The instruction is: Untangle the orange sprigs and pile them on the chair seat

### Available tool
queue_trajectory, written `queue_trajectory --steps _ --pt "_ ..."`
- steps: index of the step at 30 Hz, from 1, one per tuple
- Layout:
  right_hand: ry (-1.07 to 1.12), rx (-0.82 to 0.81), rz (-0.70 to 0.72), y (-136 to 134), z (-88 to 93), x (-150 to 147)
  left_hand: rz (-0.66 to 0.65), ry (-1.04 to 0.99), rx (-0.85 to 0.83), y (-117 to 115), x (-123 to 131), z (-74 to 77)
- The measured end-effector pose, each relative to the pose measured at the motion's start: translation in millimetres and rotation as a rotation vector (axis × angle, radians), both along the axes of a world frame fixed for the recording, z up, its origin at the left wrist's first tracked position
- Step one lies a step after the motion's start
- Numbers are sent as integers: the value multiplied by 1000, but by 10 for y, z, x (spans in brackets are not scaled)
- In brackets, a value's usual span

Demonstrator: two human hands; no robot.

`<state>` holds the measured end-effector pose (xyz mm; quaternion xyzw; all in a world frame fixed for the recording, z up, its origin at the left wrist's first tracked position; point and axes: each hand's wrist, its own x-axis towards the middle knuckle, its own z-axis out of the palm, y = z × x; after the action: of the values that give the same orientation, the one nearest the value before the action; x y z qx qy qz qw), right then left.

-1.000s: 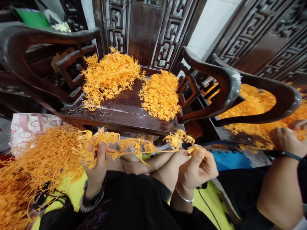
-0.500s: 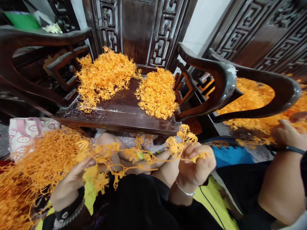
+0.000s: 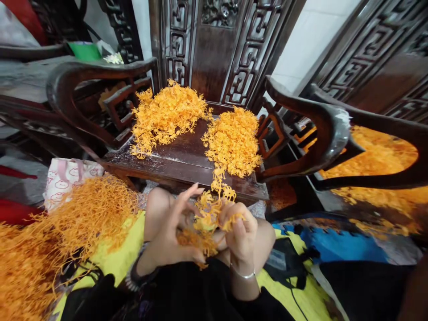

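Note:
My left hand [image 3: 175, 232] and my right hand [image 3: 239, 234] meet over my knees, both closed on one clump of orange strands [image 3: 210, 209]. The left index finger points up beside the clump; the right thumb and fingers pinch its top. A big loose heap of orange strands [image 3: 56, 236] lies to my left on a yellow cloth [image 3: 117, 258]. On the dark wooden chair seat [image 3: 177, 160] ahead lie two sorted piles [image 3: 167, 113] [image 3: 234, 138].
Carved dark chair arms [image 3: 80, 84] [image 3: 317, 120] flank the seat. A second chair to the right holds more orange strands [image 3: 377, 151]. A white printed bag [image 3: 67, 176] stands at left. A blue mat [image 3: 341, 245] lies at right.
My hands, stretched apart along a strand, have come together over my knees. The view has shifted left, and the other person's arm at right is out of sight.

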<state>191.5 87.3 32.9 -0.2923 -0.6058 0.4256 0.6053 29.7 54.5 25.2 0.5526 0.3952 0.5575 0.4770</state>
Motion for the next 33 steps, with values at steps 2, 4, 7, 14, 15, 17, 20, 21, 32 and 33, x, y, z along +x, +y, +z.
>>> queue_trajectory --steps 2,4,7,14,15,17,20,21,32,33 --pt "-59 -21 32 -22 -37 16 -58 43 40 63 167 77" --pt "-71 -36 51 -27 -78 55 9 125 77 110 224 100" --pt "-37 -39 56 -16 -115 109 178 256 98 145 185 44" --pt "-76 -38 -64 -32 -94 66 102 69 -88 126 142 -79" --pt "-68 -16 -82 -30 -107 58 105 38 -107 128 149 -82" --pt "-49 21 -115 -19 -143 51 78 -32 -127 141 165 -100" --pt "-32 47 -113 -7 -181 54 -15 -212 -165 157 197 -168" --pt "-36 49 -107 -9 -180 53 -34 -280 -183 154 212 -198" --pt "-347 -79 -290 2 -96 92 31 137 -225 115 253 -296" --pt "-336 -87 -357 0 -103 104 -11 174 -220 128 243 -286"
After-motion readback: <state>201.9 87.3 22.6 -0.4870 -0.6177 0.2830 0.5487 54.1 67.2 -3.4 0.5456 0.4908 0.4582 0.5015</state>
